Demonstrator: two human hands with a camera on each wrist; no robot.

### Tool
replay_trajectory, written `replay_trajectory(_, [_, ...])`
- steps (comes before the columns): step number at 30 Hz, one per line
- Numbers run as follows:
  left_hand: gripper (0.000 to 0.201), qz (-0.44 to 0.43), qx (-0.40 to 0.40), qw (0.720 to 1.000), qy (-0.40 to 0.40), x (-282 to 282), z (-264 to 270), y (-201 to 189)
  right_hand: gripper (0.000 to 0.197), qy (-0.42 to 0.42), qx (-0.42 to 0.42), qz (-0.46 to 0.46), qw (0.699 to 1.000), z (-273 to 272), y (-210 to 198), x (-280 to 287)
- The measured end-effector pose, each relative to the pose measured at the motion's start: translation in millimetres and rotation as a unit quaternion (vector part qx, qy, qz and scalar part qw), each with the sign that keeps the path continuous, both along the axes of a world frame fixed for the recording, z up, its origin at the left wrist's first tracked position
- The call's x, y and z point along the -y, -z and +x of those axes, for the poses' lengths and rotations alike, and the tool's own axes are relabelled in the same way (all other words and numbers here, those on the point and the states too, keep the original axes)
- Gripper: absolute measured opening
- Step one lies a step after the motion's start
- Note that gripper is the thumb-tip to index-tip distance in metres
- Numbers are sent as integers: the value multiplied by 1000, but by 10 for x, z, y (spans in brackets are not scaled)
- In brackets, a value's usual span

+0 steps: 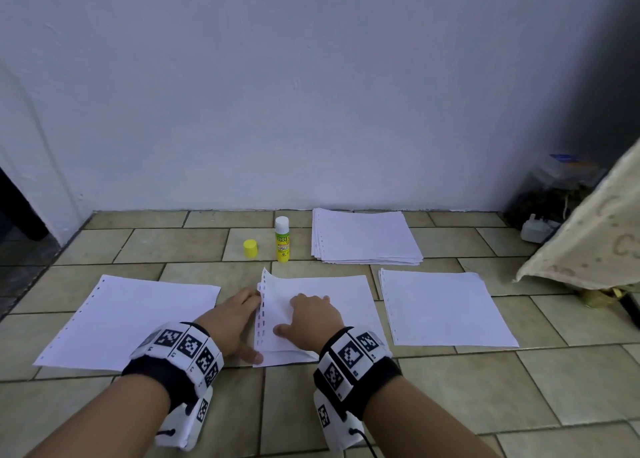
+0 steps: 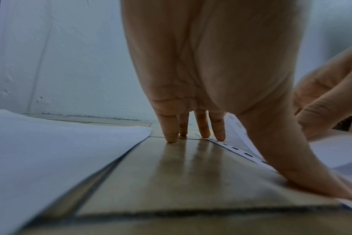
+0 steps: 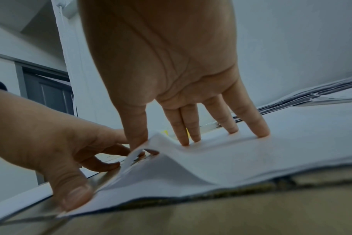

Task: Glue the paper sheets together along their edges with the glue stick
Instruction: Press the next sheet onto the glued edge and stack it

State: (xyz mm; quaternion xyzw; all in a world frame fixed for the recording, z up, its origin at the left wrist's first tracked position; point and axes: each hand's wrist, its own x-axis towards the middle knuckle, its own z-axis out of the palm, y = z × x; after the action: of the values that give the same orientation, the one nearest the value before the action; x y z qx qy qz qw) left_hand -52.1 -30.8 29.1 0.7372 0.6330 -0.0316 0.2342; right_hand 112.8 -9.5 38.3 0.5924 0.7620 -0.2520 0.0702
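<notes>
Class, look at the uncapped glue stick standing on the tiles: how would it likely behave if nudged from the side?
The glue stick stands upright, tall and narrow, so it would probably tip easily. Being round, it would likely roll on the smooth tiles. Its cap lies apart, so the exposed tip might smear.

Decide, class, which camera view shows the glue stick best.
The head view: the glue stick stands whole and upright on the floor, uncapped, beside its yellow cap. Both wrist views show at most a small yellow glimpse between the fingers, too little to identify.
</notes>
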Motion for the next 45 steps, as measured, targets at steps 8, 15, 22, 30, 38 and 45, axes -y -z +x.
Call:
replay_trajectory(8, [104,1,4,1000,-4,-1,-4,2,63,-25,8,12,1000,75,-28,-21])
replay_trajectory(15, [104,4,9,1000,-2,8,2,-8,62,-15,0,14,1000,75,-3,-33])
replay_trajectory(22, [105,7,7,1000,-6,20,16,-13,67,-11,3,15,1000,77,12,-35])
replay_trajectory(30, [105,-9,40,999,-18,3,-12,-39,76,-4,-32,12,999,75,6,-33])
replay_trajectory(38, [86,-25,69,996,-52,-8,-31,-36,64,-58,3,4,998,91,-39,-55])
replay_trajectory(45, [91,-12,55,998,-20,-22,-63,-35,85,-51,10,0,999,54,58,-24])
